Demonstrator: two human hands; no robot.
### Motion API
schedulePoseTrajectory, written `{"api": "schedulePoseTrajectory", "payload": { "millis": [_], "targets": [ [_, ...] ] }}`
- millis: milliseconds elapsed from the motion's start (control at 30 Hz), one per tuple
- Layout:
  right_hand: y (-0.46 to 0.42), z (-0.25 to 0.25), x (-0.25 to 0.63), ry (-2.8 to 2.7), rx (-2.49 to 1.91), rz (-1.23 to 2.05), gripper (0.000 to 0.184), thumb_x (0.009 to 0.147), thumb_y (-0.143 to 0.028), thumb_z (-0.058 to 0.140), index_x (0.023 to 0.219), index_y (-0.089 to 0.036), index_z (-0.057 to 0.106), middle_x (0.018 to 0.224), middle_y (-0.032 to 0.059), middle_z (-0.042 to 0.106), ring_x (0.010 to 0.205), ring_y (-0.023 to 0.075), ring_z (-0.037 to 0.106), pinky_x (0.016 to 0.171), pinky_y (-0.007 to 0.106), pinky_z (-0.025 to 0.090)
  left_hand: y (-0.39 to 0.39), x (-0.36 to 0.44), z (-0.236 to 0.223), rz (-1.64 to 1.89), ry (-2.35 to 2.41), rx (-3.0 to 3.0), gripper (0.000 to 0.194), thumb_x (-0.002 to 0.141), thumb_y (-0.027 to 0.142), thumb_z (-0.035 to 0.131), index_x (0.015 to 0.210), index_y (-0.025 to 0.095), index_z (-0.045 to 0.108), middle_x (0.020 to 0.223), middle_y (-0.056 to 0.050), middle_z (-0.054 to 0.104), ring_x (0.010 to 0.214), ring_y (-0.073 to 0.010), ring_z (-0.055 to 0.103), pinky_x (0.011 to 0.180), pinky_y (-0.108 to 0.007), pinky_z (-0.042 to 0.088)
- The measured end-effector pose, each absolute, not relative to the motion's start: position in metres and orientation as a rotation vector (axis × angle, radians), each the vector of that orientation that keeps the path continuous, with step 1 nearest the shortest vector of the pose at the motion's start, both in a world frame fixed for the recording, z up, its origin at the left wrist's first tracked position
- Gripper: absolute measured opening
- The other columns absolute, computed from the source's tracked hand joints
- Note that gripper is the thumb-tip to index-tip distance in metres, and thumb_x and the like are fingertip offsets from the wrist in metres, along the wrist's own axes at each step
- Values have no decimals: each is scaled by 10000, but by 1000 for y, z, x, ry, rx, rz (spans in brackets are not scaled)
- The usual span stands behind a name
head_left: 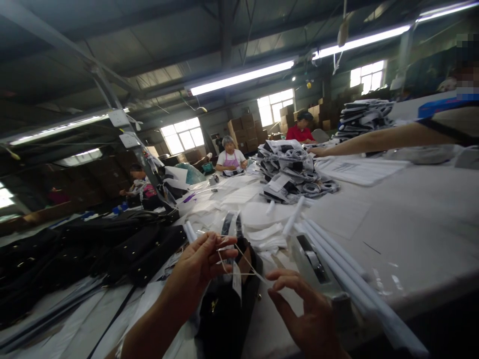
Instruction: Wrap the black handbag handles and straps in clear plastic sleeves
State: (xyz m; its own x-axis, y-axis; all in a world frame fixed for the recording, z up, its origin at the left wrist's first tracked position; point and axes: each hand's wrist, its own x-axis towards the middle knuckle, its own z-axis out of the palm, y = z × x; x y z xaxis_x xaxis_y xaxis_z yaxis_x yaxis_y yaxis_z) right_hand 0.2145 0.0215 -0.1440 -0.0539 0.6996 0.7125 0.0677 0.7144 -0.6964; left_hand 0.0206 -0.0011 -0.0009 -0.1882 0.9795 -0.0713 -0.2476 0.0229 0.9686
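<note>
A thin pale string (pixel 245 259) is stretched between my two hands, above a black bag (pixel 224 314) near the table's front. Its upper loop runs over the fingers of my left hand (pixel 205 257), which are bent and closed on it. At the other end, my right hand (pixel 299 296) pinches the string between thumb and forefinger. A white tag (pixel 237 281) hangs beside the string, in front of the bag's brown inside. The bag's handles (pixel 232 224), wrapped in clear plastic, stand up behind my left hand.
Right of the bag are a tape dispenser (pixel 312 259) and long white rolls (pixel 344 269). Black bags (pixel 93 249) are heaped on the left. A pile of wrapped pieces (pixel 288 169) lies further back, where a co-worker's arm (pixel 374 142) reaches in from the right. Other people sit beyond.
</note>
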Motion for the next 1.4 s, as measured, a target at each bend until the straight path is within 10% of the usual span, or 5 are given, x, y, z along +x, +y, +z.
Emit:
{"api": "schedulePoseTrajectory", "payload": {
  "millis": [233,433,867,1233,1400],
  "targets": [
    [11,-142,203,-1477,-585,850,25,891,-246,642,914,-255,638,1030,55,734,986,222,700,884,300,544,-1,30,-2,1434,1195,879,82,947,189,569,924,128,620,1044,-134,735,784,-166,729,545,-204,595],
    [3,-136,186,-1293,-488,1194,527,837,-614,628,1192,-225,607,1149,111,705,1113,281,660,951,347,530,-2,45,-7,1406,1165,897,122,957,216,564,917,126,635,1075,-133,730,836,-178,730,654,-272,636],
    [12,-155,174,-1143,-718,1533,306,712,-393,826,832,-180,643,785,32,712,780,218,690,716,291,535,-5,41,-2,1458,1122,906,122,882,251,678,923,139,651,1042,-109,745,803,-191,739,584,-238,623],
    [17,-147,200,-1238,-645,1137,376,930,-454,580,1248,-255,613,1351,90,606,1256,290,551,1068,408,443,-6,45,-10,1382,1088,940,154,902,291,661,914,137,655,1056,-113,732,828,-180,718,621,-253,626],
    [15,-127,184,-1400,-719,1175,406,795,-377,767,1159,-245,643,1111,55,719,1096,265,648,974,362,498,-8,53,-13,1343,1043,927,168,886,301,684,891,136,655,1010,-104,732,810,-180,719,625,-247,618]
  ]
}}
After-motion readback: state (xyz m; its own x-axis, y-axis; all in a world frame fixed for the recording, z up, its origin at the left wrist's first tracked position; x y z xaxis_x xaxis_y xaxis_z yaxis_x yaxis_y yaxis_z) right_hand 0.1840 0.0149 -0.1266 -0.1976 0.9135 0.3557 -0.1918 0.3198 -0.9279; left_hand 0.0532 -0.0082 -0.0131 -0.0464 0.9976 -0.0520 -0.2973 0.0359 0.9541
